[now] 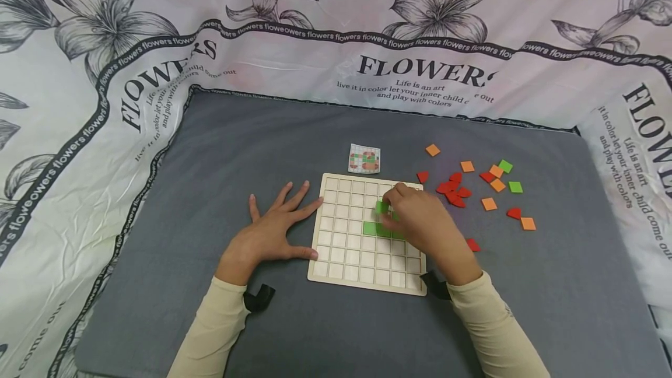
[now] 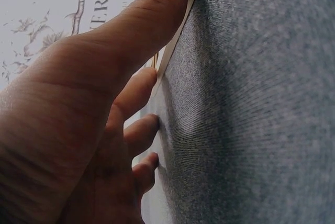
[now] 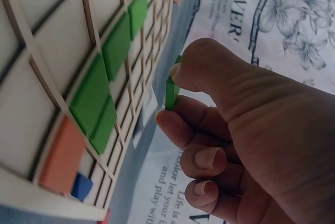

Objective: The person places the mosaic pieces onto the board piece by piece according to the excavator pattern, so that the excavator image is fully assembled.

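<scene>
A pale wooden grid board [image 1: 336, 256] lies on the grey table. Over its right part, my right hand [image 1: 422, 220] pinches a green square tile [image 3: 170, 93] between thumb and forefinger, held just off the board. Several green tiles [image 1: 370, 228] sit in the grid cells beneath that hand. The right wrist view also shows an orange tile [image 3: 63, 156] and a blue tile [image 3: 82, 186] near the board's rim. My left hand [image 1: 268, 232] is spread flat at the board's left edge, its thumb and forefinger touching the rim.
Behind the board lies a small patterned card [image 1: 364, 158]. Loose red pieces [image 1: 455, 186], orange squares [image 1: 489, 204] and green squares [image 1: 515, 187] are scattered to the right. A flower-print cloth [image 1: 294, 63] surrounds the far and side edges of the table.
</scene>
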A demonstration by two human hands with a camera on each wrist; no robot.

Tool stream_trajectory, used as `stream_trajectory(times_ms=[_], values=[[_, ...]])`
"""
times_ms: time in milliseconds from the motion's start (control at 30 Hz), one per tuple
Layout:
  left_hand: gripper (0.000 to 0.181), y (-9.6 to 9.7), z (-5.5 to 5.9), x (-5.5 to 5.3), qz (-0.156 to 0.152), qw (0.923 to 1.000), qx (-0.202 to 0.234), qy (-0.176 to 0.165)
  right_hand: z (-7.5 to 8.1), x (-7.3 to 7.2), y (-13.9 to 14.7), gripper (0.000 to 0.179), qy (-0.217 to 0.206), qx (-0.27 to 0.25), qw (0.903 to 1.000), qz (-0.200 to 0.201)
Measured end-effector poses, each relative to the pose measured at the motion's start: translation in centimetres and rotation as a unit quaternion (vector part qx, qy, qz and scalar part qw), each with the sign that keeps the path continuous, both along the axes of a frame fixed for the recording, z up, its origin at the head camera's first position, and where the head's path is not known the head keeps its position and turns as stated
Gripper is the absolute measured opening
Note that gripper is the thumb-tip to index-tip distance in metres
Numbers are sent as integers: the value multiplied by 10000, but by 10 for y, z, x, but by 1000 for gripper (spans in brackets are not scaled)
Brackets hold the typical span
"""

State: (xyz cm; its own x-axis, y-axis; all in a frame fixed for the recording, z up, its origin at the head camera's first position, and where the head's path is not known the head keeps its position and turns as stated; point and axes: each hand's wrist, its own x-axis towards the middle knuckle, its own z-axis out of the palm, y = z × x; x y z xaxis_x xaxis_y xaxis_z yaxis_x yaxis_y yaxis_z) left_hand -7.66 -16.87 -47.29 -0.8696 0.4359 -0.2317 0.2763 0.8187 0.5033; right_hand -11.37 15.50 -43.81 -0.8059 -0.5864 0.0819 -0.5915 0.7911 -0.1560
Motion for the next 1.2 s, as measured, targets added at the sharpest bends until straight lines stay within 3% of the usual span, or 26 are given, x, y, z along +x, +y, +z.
stream_trajectory(times_ms=[267, 700, 1200], values=[[112, 0, -1, 0, -1, 10000, 43, -23, -8, 2, -13, 22, 118, 322, 9994, 91], [112, -1, -2, 0, 7, 10000, 77, -8, -16, 2, -18, 18, 438, 425, 9975, 344], [113, -1, -3, -1, 10, 10000, 39, -12, -14, 1, -22, 19, 354, 678, 9966, 293]])
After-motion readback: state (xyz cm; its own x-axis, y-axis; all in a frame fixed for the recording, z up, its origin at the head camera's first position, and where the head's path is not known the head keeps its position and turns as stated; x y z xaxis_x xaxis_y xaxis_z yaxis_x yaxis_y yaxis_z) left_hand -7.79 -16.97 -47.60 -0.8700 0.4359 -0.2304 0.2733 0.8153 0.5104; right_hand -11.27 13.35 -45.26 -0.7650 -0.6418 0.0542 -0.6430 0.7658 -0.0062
